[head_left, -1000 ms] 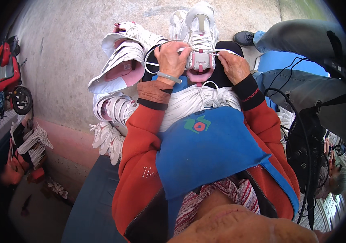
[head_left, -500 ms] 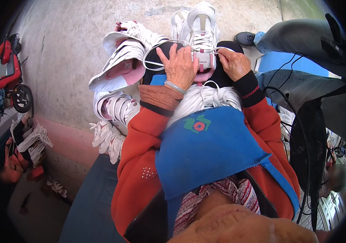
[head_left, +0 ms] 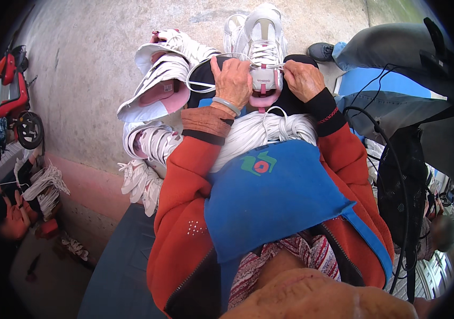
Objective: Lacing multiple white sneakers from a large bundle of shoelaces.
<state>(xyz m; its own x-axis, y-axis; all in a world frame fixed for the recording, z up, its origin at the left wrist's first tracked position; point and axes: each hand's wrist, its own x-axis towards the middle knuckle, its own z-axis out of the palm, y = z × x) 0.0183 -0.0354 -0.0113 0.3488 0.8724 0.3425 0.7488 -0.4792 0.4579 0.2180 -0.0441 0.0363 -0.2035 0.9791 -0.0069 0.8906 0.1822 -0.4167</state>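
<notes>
A white and beige sneaker (head_left: 264,32) with pink trim stands between my knees, its toe pointing away from me. A white shoelace (head_left: 201,83) runs through its upper eyelets and loops out to the left. My left hand (head_left: 233,80) is closed on the lace at the left side of the tongue, a bracelet on its wrist. On the right side, my right hand (head_left: 304,81) pinches the lace, its fingertips partly hidden. A thick bundle of white laces (head_left: 243,137) lies in my lap, partly tucked under the blue apron (head_left: 269,191).
Stacked white and pink shoe uppers (head_left: 155,90) sit left of my knees, more below them. Another white sneaker (head_left: 232,32) stands behind the laced one. A person in jeans (head_left: 386,111) is at the right, with a black cable (head_left: 392,165). Another person handles laces (head_left: 48,181) far left.
My left hand has drawn in toward the tongue, its spread fingers now curled in. My right hand has shifted slightly left and up, pulling the lace taut across the shoe.
</notes>
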